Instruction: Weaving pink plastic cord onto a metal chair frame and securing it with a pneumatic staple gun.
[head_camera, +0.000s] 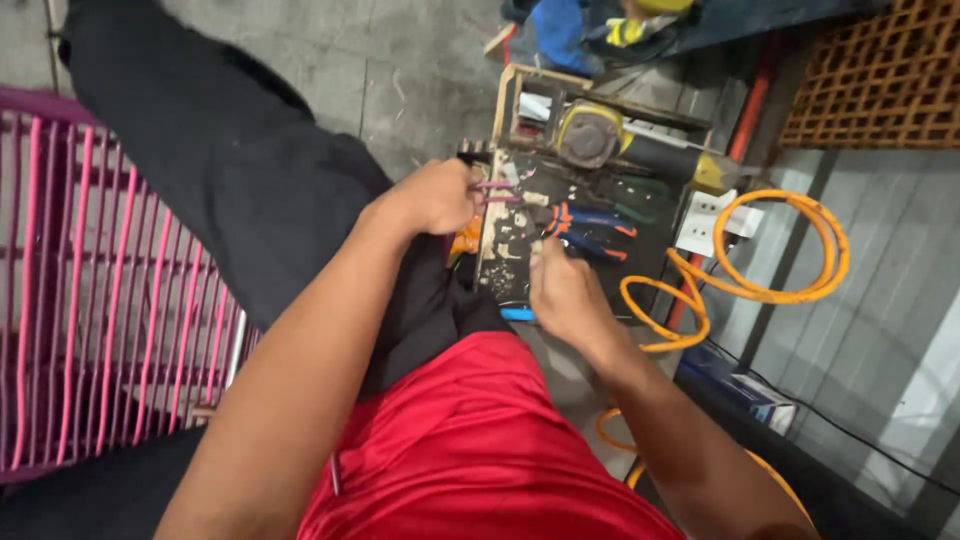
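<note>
1. Left hand (432, 197): closed in a fist at the left edge of the wooden tool tray (508, 92), fingers gripping thin pink wires (493, 186) that stick out to the right across the tray edge.
2. Right hand (562, 290): set over the near end of the tray, fingers curled downward, fingertips touching the dark, paint-flecked tray floor (505, 255); cannot tell whether anything is pinched beneath them.
3. Pliers with orange-and-blue handles (592, 222): lying in the tray just beyond the right fingertips, handles pointing right, not held.
4. Small blue object (517, 314): at the near edge of the tray, just left of the right hand and partly hidden by it.
5. Orange item (466, 238): tucked under the left wrist beside the tray; kind not discernible.
6. Yellow-and-grey power tool (588, 133): resting in the far part of the tray, well apart from both hands.
7. White socket strip (706, 221): on the floor to the right of the tray, touching the coiled orange hose (780, 245).
8. Pink wire rack (100, 300): at far left, beside the raised leg in black trousers (230, 160).
9. Red shorts (470, 440): in the foreground below both forearms.
10. Brown lattice panel (880, 70): at upper right, apart from the work.
</note>
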